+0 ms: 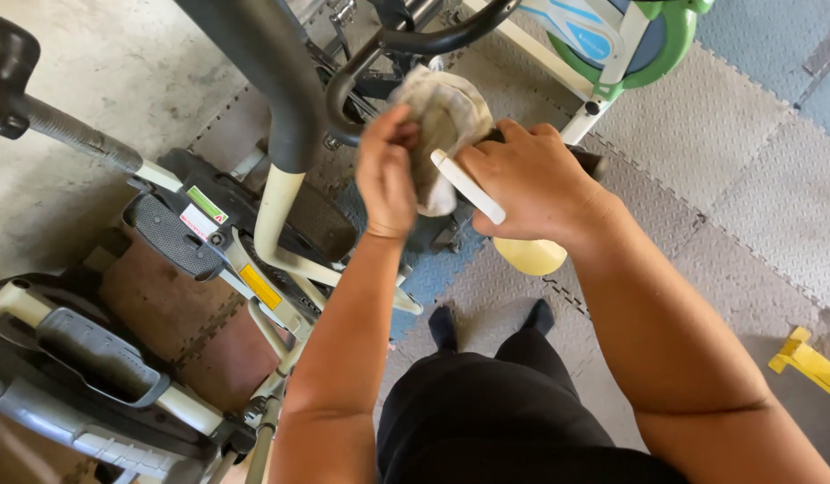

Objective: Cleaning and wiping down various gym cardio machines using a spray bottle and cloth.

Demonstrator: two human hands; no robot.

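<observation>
My left hand (385, 172) grips a crumpled off-white cloth (446, 116) and holds it up in front of me. My right hand (533, 184) is wrapped around a spray bottle: its white trigger (468, 186) points toward the cloth and its pale yellow body (531, 257) hangs below my palm. Both hands meet over the black curved handlebar (406, 45) of a cream-and-black elliptical exercise machine (280, 215). The bottle's nozzle is almost touching the cloth.
The machine's black foot pedals (177, 235) and grey base (92, 358) fill the left side. A second green-and-white exercise machine (630, 40) stands at the top right. Grey and blue foam floor tiles (746, 152) lie underfoot; a yellow object (809, 363) sits at the right edge.
</observation>
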